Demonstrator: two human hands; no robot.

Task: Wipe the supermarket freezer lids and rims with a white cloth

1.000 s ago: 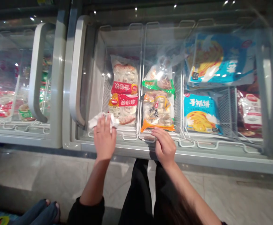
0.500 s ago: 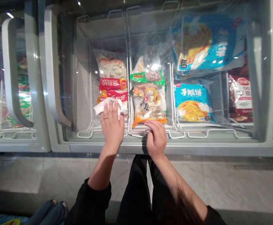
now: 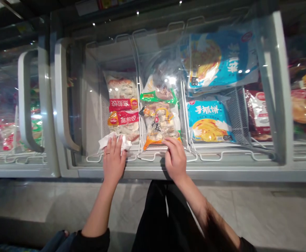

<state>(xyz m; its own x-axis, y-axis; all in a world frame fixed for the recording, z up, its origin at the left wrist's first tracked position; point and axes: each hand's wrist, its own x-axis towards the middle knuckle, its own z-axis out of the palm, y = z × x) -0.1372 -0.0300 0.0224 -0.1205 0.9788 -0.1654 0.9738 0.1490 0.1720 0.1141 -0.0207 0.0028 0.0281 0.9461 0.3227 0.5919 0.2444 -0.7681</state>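
Note:
Under the outstretched fingers of my left hand (image 3: 114, 157) is a crumpled white cloth (image 3: 115, 141), pressed flat on the clear glass lid (image 3: 93, 115) of a chest freezer. Below the glass, just beyond the cloth, lie red-labelled bags of dumplings (image 3: 123, 119). My right hand (image 3: 176, 157) rests near the front edge of the glass, its fingers loosely bent and nothing visible in them. Its fingertips are over the lower edge of an orange-trimmed food bag (image 3: 162, 124), which lies under the lid.
A grey upright handle (image 3: 63, 94) stands at the lid's left side. Blue food packs (image 3: 210, 119) lie in the right-hand wire basket. Another freezer section with its own handle (image 3: 27, 101) adjoins on the left. Someone's jeans (image 3: 55, 241) show at the lower left.
My left hand has drawn the cloth toward me and slightly left over the glass, off the dumpling bag's label. My right hand stays near the front edge. The view has tilted a little.

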